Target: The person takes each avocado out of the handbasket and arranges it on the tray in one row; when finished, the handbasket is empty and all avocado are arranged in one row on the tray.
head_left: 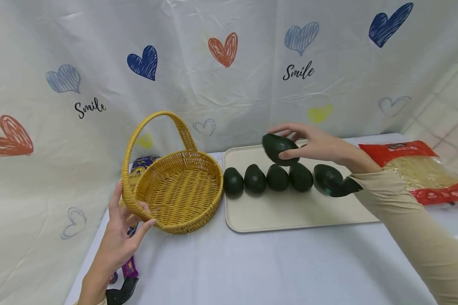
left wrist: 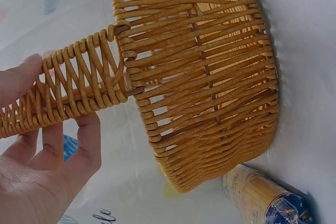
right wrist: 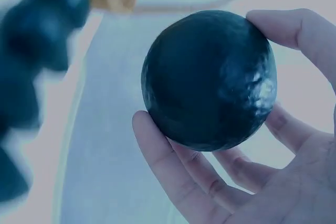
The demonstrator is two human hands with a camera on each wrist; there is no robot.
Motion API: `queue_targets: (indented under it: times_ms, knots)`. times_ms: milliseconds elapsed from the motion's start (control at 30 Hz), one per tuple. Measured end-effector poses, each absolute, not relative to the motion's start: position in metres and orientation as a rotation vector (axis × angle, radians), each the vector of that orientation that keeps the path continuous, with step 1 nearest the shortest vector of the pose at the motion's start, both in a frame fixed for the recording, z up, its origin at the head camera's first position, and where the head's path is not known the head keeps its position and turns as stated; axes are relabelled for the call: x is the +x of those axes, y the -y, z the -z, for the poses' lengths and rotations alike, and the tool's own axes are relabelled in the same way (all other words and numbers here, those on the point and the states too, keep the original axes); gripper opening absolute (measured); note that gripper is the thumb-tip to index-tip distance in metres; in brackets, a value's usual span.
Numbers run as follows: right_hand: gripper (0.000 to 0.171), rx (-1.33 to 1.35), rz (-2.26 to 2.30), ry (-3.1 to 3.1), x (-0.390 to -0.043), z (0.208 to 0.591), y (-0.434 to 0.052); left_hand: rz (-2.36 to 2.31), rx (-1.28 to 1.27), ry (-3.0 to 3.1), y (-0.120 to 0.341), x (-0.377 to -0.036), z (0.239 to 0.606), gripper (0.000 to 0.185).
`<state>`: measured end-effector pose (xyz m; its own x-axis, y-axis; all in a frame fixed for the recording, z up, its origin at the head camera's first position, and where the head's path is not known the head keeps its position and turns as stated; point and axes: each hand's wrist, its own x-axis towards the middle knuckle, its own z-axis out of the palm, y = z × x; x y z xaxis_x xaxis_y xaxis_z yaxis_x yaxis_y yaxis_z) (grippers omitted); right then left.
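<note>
My left hand (head_left: 118, 239) grips the handle of a yellow wicker basket (head_left: 179, 197). In the left wrist view the thumb and fingers (left wrist: 88, 140) are on either side of the woven handle (left wrist: 73, 77). Nothing lies inside the basket, which stands left of a cream tray (head_left: 275, 218). Above that tray, my right hand (head_left: 316, 146) holds a dark green avocado (head_left: 276, 148) between thumb and fingers. In the right wrist view this avocado (right wrist: 207, 82) looks round and shiny. Several more avocados (head_left: 277, 178) lie in a row on the tray.
A red bag with a clear window (head_left: 423, 171) lies right of the tray. Behind the basket is a blue and yellow package (head_left: 143, 163), and a purple packet (head_left: 129, 267) lies near my left wrist. A white cloth with printed hearts (head_left: 223, 50) hangs behind.
</note>
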<state>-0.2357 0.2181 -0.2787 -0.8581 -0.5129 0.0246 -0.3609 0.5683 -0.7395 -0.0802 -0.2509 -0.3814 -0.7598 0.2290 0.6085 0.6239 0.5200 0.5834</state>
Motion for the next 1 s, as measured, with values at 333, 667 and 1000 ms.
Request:
queue_targets:
  times_ms: [333,667,1000]
  knots:
    - [0.065,-0.350,1.059,-2.816,-0.222,0.319,-0.354,1.181,-0.811,2.204,0.254,-0.083,0.386,0.105]
    - [0.075,-0.186,0.992,-2.783,-0.216,0.366,-0.391,1.178,-0.796,2.232,0.253,-0.083,0.386,0.107]
    - [0.077,-0.129,0.906,-2.792,-0.225,0.391,-0.390,1.163,-0.781,2.235,0.253,-0.083,0.385,0.105]
